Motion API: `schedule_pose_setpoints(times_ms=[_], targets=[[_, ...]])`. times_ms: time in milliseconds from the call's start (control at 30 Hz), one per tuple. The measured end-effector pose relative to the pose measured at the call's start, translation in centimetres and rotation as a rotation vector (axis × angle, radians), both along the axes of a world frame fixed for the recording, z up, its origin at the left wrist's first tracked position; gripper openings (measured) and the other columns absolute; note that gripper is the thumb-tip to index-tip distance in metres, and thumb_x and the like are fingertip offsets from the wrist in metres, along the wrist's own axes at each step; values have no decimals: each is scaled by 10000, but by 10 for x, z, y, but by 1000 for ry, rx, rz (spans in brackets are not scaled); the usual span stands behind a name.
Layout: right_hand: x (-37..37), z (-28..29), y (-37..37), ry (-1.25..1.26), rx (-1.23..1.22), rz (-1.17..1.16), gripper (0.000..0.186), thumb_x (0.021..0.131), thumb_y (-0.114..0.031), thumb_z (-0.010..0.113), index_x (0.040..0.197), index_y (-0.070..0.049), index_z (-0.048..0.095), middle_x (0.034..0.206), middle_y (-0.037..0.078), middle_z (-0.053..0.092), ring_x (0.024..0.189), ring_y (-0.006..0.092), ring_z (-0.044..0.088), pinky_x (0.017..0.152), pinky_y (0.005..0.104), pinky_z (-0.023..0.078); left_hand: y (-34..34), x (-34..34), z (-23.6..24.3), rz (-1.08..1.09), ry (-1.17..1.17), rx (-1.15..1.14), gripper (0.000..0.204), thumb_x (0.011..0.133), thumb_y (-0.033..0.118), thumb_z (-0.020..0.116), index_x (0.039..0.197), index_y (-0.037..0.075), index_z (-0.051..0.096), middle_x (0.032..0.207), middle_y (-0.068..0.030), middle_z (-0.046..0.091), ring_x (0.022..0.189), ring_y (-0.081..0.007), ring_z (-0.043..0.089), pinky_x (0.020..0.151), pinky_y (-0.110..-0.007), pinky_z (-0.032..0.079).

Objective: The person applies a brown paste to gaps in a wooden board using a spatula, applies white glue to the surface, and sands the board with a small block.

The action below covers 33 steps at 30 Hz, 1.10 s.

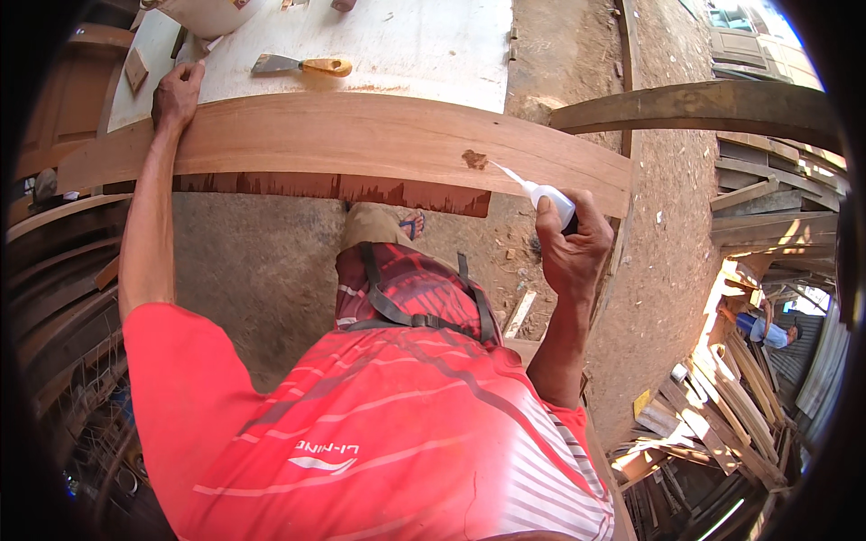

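Observation:
My right hand (582,236) is closed around a white squeeze bottle (549,200) with a long thin nozzle. The nozzle tip is at a brown patch (475,159) on a long reddish wooden board (343,135), which lies crosswise along the white table's near side. My left hand (176,95) is closed at the board's far edge on the left; what its fingers hold, if anything, I cannot make out. Beyond the board, a putty knife (325,67) with a wooden handle lies on the white tabletop (415,54), and a pale container (203,13) stands at the back left.
A curved timber beam (690,113) juts in at right. Stacked planks (722,397) and loose boards line the right side, where another person in blue (762,329) is at work or resting. Wooden panels (68,117) lean at left. A dirt floor (244,261) shows below.

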State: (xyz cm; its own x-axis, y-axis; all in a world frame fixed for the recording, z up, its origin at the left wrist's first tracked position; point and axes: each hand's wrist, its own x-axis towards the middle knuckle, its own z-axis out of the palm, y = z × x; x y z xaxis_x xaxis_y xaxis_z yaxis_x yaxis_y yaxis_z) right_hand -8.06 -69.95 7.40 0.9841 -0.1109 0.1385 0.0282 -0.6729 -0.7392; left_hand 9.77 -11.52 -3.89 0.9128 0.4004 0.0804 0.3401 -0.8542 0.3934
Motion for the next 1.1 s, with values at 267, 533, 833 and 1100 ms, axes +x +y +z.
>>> schedule_pose_setpoints(times_ms=[267, 533, 833, 1100], targets=[[1, -2, 2, 23, 15, 6, 131, 903, -105, 759, 978, -7, 716, 766, 85, 672, 660, 128, 629, 591, 313, 492, 0, -2, 3, 22, 42, -21, 486, 973, 534, 644, 1111, 83, 762, 1024, -122, 764, 987, -284, 707, 904, -375, 514], [0, -3, 0, -14, -29, 48, 123, 898, -100, 762, 976, -14, 722, 756, 86, 664, 645, 142, 626, 584, 317, 484, -1, -1, 0, 5, -2, 0, 495, 971, 545, 612, 1070, 83, 761, 992, -109, 772, 939, -279, 716, 851, -392, 529], [0, 3, 8, -7, -13, 69, 118, 898, -96, 758, 972, -14, 718, 754, 90, 662, 635, 149, 620, 580, 323, 482, 7, 1, -6, -5, -13, 27, 500, 967, 564, 618, 1079, 99, 764, 1008, -81, 778, 942, -265, 716, 850, -398, 530], [-2, 2, 4, -8, -31, 81, 121, 897, -105, 759, 961, -14, 710, 746, 94, 656, 627, 155, 619, 572, 328, 481, 7, 1, -6, 17, 13, 7, 507, 965, 575, 617, 1089, 108, 770, 1020, -70, 781, 950, -265, 715, 849, -395, 530]])
